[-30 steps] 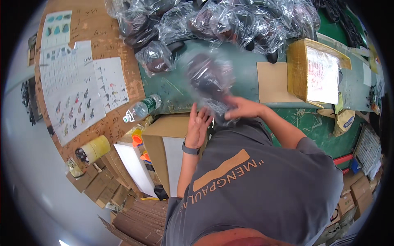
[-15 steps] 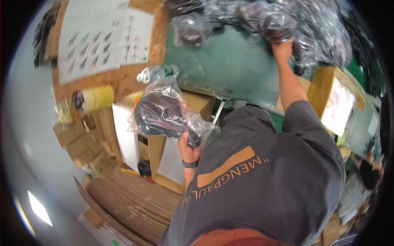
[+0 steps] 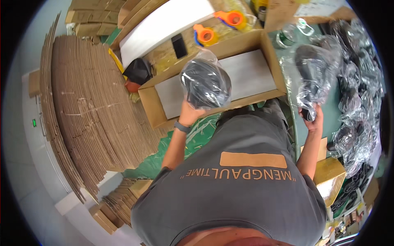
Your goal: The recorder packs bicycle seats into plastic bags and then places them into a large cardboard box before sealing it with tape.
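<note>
My left hand (image 3: 191,113) is closed on a black bicycle saddle (image 3: 206,83) wrapped in a clear plastic bag. It hangs over the open cardboard box (image 3: 152,106), whose bottom shows a white sheet (image 3: 248,71). Over the green table (image 3: 301,137) to the right, my right hand (image 3: 314,119) grips a second bagged saddle (image 3: 311,67) by its narrow end. That saddle's wide end points away from me. Beside it lies a pile of bagged saddles (image 3: 353,98) along the table's right side.
Flat cardboard sheets (image 3: 94,98) are stacked at left. Beyond the box lie a dark phone (image 3: 179,46), orange tape dispensers (image 3: 206,37) and a white board (image 3: 164,24). A plastic bottle (image 3: 286,37) stands at the table's far end. A yellow-sided box (image 3: 329,174) sits near my right elbow.
My view has turned left toward the box. My right hand has drawn a bagged saddle away from the pile. The left hand's saddle is now above the box.
</note>
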`<action>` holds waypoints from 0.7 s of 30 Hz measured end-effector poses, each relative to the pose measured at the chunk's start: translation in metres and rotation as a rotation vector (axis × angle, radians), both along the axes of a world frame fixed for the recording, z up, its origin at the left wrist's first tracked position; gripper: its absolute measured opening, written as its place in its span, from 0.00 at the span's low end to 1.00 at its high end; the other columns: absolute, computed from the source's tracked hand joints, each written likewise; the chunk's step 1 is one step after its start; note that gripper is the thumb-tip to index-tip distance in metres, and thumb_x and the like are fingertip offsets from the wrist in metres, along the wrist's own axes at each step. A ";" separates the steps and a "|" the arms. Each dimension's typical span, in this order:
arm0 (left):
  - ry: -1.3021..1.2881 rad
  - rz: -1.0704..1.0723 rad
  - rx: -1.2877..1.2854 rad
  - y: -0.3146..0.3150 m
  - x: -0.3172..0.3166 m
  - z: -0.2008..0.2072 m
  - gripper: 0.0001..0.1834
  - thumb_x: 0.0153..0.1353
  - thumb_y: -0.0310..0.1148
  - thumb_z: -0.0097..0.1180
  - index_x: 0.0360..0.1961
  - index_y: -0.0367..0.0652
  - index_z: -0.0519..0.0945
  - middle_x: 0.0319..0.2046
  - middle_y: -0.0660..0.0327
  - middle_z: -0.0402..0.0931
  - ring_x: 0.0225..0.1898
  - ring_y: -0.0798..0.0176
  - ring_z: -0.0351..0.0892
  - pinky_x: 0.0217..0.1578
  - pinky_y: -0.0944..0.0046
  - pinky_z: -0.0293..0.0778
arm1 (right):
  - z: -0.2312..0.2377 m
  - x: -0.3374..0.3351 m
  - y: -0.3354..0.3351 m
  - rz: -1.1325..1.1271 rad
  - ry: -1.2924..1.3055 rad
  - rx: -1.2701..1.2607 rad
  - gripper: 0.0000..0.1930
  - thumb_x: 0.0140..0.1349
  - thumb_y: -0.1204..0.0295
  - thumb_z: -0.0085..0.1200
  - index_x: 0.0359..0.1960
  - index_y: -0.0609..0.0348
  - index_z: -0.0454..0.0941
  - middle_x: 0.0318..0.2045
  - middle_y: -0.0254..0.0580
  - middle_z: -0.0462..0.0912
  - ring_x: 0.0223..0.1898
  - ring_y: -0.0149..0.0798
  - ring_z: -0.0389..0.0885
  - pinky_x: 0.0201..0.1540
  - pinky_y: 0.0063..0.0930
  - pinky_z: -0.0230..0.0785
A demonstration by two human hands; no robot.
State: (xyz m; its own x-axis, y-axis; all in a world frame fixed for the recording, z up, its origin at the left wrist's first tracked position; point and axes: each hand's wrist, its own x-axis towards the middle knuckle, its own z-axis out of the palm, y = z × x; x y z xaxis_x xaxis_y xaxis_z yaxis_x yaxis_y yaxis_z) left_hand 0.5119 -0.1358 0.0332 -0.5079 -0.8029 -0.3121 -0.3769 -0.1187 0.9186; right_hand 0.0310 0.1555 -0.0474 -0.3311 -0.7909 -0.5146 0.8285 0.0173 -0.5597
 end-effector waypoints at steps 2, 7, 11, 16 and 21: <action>-0.172 0.034 -0.173 -0.042 0.085 -0.035 0.41 0.42 0.27 0.81 0.61 0.41 0.78 0.55 0.51 0.86 0.54 0.42 0.86 0.59 0.42 0.79 | 0.009 0.042 -0.065 0.331 -0.022 -0.038 0.24 0.72 0.58 0.61 0.58 0.69 0.80 0.42 0.54 0.90 0.37 0.49 0.90 0.35 0.39 0.83; -0.920 -0.549 -0.737 -0.164 0.250 -0.068 0.24 0.51 0.29 0.73 0.51 0.44 0.82 0.45 0.54 0.86 0.50 0.43 0.83 0.51 0.43 0.74 | -0.008 0.179 -0.231 0.863 0.028 0.352 0.22 0.71 0.57 0.65 0.58 0.59 0.82 0.43 0.40 0.89 0.36 0.38 0.88 0.36 0.33 0.81; -0.965 -0.944 -0.799 -0.200 0.310 -0.127 0.18 0.60 0.25 0.63 0.52 0.50 0.82 0.45 0.57 0.85 0.58 0.47 0.80 0.68 0.38 0.66 | -0.094 0.306 -0.325 1.285 0.058 0.346 0.20 0.73 0.57 0.62 0.62 0.49 0.80 0.48 0.34 0.87 0.45 0.36 0.85 0.43 0.36 0.81; -0.936 -1.163 -0.957 -0.216 0.294 -0.188 0.19 0.72 0.27 0.50 0.61 0.54 0.82 0.66 0.51 0.78 0.77 0.45 0.66 0.79 0.27 0.51 | -0.172 0.440 -0.343 1.188 0.108 0.343 0.25 0.74 0.59 0.60 0.68 0.53 0.74 0.48 0.40 0.87 0.44 0.42 0.87 0.40 0.37 0.82; -0.939 -0.259 -0.497 -0.152 0.308 -0.266 0.30 0.73 0.33 0.58 0.75 0.47 0.74 0.82 0.46 0.56 0.82 0.40 0.55 0.81 0.36 0.51 | -0.178 0.467 -0.350 1.737 0.736 0.324 0.37 0.72 0.56 0.62 0.78 0.56 0.64 0.53 0.51 0.87 0.52 0.47 0.87 0.48 0.41 0.84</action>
